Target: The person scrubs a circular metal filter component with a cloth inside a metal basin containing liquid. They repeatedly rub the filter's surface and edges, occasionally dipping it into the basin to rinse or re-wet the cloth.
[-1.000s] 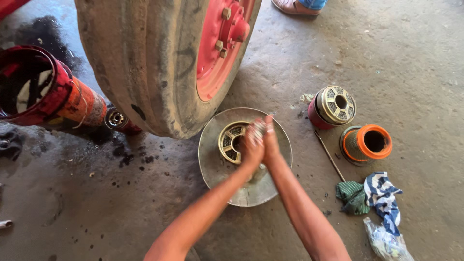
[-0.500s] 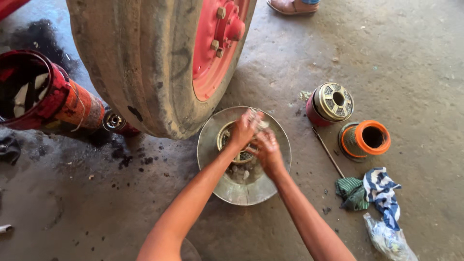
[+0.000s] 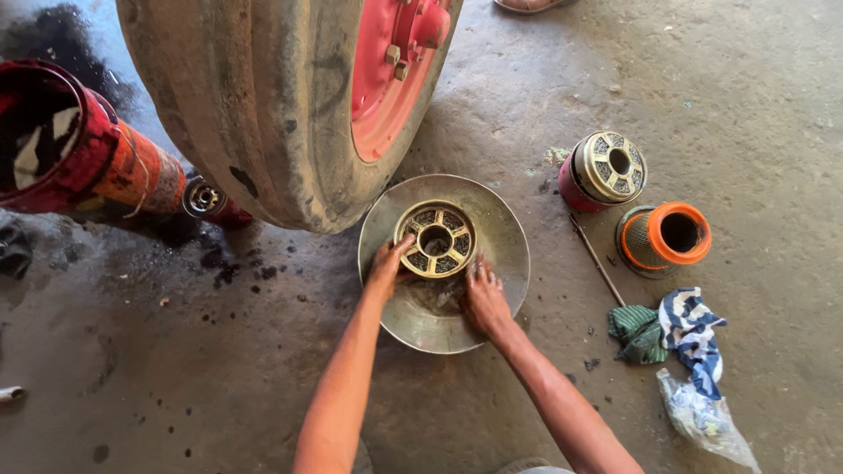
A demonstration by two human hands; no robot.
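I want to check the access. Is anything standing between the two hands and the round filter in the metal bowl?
Nothing visible is in the way. The left hand already touches the filter at its side, and the right hand rests in the bowl just below it. The tyre stands behind the bowl.

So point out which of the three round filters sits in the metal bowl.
The brass-coloured filter in the metal bowl, between the left hand and right hand. The red-bodied filter and orange-rimmed filter stand on the floor.
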